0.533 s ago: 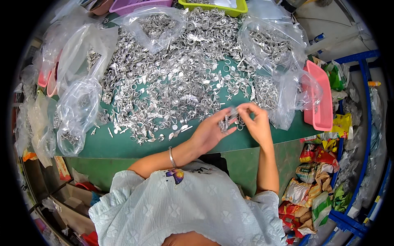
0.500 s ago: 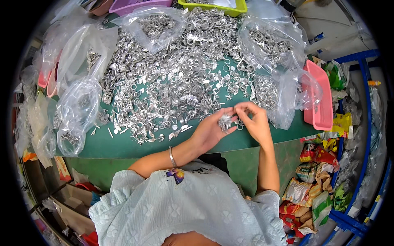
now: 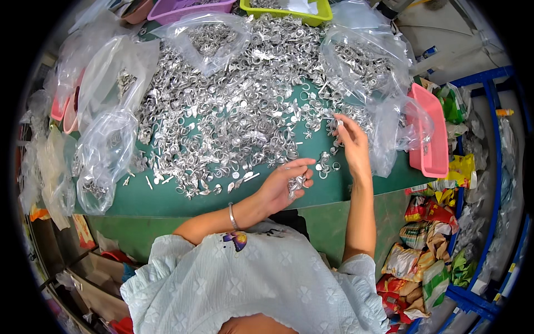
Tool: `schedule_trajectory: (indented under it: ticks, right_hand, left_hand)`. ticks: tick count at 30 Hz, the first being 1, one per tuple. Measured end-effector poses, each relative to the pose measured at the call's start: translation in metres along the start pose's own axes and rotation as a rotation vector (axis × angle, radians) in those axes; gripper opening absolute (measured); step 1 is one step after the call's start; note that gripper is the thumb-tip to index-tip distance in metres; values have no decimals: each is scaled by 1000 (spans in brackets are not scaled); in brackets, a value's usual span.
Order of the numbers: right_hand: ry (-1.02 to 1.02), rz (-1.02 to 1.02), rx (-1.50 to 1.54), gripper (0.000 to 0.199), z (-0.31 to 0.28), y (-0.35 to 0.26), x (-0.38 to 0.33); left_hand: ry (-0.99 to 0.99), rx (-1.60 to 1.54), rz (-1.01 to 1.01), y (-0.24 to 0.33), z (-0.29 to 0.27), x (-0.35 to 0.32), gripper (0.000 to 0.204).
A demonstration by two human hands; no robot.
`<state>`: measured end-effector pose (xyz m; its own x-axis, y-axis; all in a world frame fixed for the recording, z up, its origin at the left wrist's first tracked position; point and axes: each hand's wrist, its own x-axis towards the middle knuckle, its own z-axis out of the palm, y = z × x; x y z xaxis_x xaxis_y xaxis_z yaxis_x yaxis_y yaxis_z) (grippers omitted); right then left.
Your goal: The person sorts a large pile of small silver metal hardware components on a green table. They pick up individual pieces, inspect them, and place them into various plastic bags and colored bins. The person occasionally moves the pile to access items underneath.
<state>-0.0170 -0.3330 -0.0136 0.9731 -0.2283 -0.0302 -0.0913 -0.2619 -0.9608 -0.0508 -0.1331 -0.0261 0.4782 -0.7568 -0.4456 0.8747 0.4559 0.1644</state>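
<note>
**Kid:** Looking down, what is closest?

**Helper:** A pale blue blouse (image 3: 250,289) at the bottom. Just past it, the left hand (image 3: 281,186) lies palm up at the near edge of the green worktop (image 3: 167,200).

**Kid:** What is in that hand?

**Helper:** A little bunch of shiny metal bits (image 3: 296,183). The fingers curl loosely around them, like a cup. The grip is not tight.

**Kid:** And the other hand?

**Helper:** The right hand (image 3: 351,142) is a bit farther out, at the edge of the big silver pile (image 3: 233,111). Its fingertips are pinched together near the top. They seem to hold one tiny bit, but it is too small to tell for sure.

**Kid:** What could go wrong?

**Helper:** I think the bunch could slip out of the left hand, because that cup is so loose and sits near the worktop edge. Bits could roll off to the floor. A few small rings (image 3: 327,165) lie between the two hands and could get bumped too.

**Kid:** What is far away?

**Helper:** Clear bags (image 3: 105,150) with more bits on the left, another clear bag (image 3: 364,61) on the right beside a pink tray (image 3: 431,139), and purple (image 3: 194,8) and green (image 3: 283,11) trays at the far end.
</note>
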Motion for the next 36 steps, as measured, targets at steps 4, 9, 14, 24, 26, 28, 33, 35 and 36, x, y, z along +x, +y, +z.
schedule_trajectory:
  ticks: [4, 9, 14, 24, 26, 28, 33, 35, 36]
  right_hand:
    - [-95, 9, 75, 22, -13, -37, -42]
    - [730, -354, -396, 24, -98, -32, -22]
    - [663, -407, -831, 16, -114, -28, 6]
    - [34, -619, -663, 17, 58, -9, 40]
    - [-3, -606, -808, 13, 64, 6, 46]
    - [-8, -653, -890, 6, 60, 6, 42]
    - [-260, -442, -826, 24, 37, -18, 31]
    - [-101, -577, -804, 28, 59, -15, 43]
    - [-62, -641, -798, 28, 69, -9, 50]
  left_hand:
    - [117, 20, 37, 1, 10, -3, 28]
    - [-2, -45, -53, -1, -2, -1, 24]
    - [-22, -101, -118, -1, 0, -4, 22]
    - [67, -138, -89, -8, -10, -6, 30]
    - [7, -139, -124, -6, -14, -7, 24]
    - [33, -30, -79, -1, -10, -12, 24]
    - [-13, 51, -30, 9, -10, -18, 28]
    - [-15, 74, -35, 11, -7, -17, 30]
    - [-15, 84, -35, 11, -6, -18, 32]
